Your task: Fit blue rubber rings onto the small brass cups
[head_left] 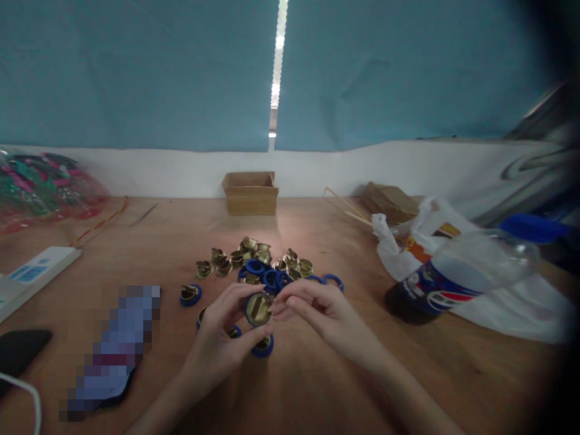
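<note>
My left hand (pixel 224 329) pinches a round brass cap with a blue ring around it (pixel 258 309), held up above the wooden table (pixel 317 374). My right hand (pixel 312 311) meets it from the right, fingers curled, fingertips touching the cap's right edge. Just beyond my hands lies a heap of brass caps (pixel 254 257) mixed with loose blue rings (pixel 267 275). Finished-looking caps with blue rings lie near my left hand, one at the left (pixel 190 294) and one below my fingers (pixel 263 346).
A small open cardboard box (pixel 250 192) stands at the back. A lying cola bottle (pixel 457 275) rests on a white plastic bag (pixel 507 302) at the right. At the left are a white power strip (pixel 34 275), a black phone (pixel 20 353) and a blurred-out object (pixel 115 353).
</note>
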Motion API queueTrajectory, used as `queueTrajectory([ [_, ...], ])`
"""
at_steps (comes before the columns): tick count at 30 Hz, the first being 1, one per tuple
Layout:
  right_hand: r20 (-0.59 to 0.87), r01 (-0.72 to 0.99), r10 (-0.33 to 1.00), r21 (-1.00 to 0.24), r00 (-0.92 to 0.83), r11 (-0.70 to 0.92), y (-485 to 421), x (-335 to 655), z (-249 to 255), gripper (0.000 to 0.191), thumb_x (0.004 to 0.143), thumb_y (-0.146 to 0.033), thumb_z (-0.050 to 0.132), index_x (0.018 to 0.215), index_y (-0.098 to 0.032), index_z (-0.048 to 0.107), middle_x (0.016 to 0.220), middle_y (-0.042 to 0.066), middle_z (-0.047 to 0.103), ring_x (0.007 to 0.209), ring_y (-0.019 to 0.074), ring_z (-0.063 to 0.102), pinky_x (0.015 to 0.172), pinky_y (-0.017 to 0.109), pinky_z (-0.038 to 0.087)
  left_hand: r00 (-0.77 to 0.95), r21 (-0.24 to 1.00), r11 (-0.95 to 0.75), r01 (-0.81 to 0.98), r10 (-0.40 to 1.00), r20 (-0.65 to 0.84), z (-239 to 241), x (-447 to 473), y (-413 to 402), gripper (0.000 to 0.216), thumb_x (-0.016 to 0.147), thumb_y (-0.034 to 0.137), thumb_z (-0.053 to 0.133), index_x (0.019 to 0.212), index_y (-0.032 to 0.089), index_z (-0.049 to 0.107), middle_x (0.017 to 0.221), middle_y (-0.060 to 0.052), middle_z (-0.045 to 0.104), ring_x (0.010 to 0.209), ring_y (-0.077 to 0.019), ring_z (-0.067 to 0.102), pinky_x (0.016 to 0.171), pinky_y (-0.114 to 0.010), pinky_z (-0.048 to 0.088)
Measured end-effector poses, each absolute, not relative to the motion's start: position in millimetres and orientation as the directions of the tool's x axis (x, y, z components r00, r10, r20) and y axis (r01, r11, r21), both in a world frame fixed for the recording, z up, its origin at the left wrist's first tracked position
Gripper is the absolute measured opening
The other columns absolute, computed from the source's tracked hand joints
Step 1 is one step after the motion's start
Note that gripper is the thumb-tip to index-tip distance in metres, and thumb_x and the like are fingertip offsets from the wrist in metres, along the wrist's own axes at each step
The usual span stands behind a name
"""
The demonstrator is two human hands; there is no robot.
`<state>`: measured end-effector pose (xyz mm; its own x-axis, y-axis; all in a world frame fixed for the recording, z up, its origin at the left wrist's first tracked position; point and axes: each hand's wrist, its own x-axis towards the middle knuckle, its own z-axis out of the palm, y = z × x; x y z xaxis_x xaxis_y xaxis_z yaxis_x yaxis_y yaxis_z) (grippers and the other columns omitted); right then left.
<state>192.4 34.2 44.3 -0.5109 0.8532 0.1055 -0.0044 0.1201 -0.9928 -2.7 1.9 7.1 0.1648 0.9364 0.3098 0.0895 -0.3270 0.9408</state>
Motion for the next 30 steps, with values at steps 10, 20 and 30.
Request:
queueTrajectory([
  [10,0.063,-0.123,0.807,-0.992,-0.588,-0.013,42.6,193.8,34.2,0.019,0.084,-0.033,0.066,0.079,-0.015,0.067,0.069,0.001,0.068,0.064,0.0118,0.065,0.063,0.024,0.053,0.138,0.91,-0.374,0.178,0.925,0.353,9.4,-4.8,2.0,0.047,0.07,0.013,0.075,0.113,0.025,0.06,0.109,-0.005,0.062,0.101,-0.0218,0.063,0.088,-0.034,0.053],
  [20,-0.003,-0.105,0.75,-0.99,-0.661,-0.096,38.5,185.8,23.2,0.024,0.084,-0.038,0.066,0.079,-0.015,0.062,0.069,-0.002,0.059,0.061,0.0077,0.053,0.06,0.021,0.042,0.142,0.907,-0.346,0.242,0.937,0.32,9.6,-6.0,1.7,0.05,0.063,0.019,0.082,0.11,0.024,0.064,0.099,-0.005,0.065,0.085,-0.0201,0.065,0.073,-0.03,0.054],
  [30,-0.043,-0.096,0.742,-0.985,-0.669,-0.143,35.5,181.4,25.1,0.027,0.079,-0.038,0.071,0.074,-0.015,0.058,0.064,-0.004,0.058,0.055,0.0065,0.049,0.053,0.019,0.036,0.118,0.952,-0.25,0.176,0.966,0.232,5.9,-4.5,-1.1,0.05,0.059,0.022,0.084,0.103,0.02,0.062,0.085,-0.003,0.068,0.075,-0.0186,0.066,0.066,-0.028,0.055],
])
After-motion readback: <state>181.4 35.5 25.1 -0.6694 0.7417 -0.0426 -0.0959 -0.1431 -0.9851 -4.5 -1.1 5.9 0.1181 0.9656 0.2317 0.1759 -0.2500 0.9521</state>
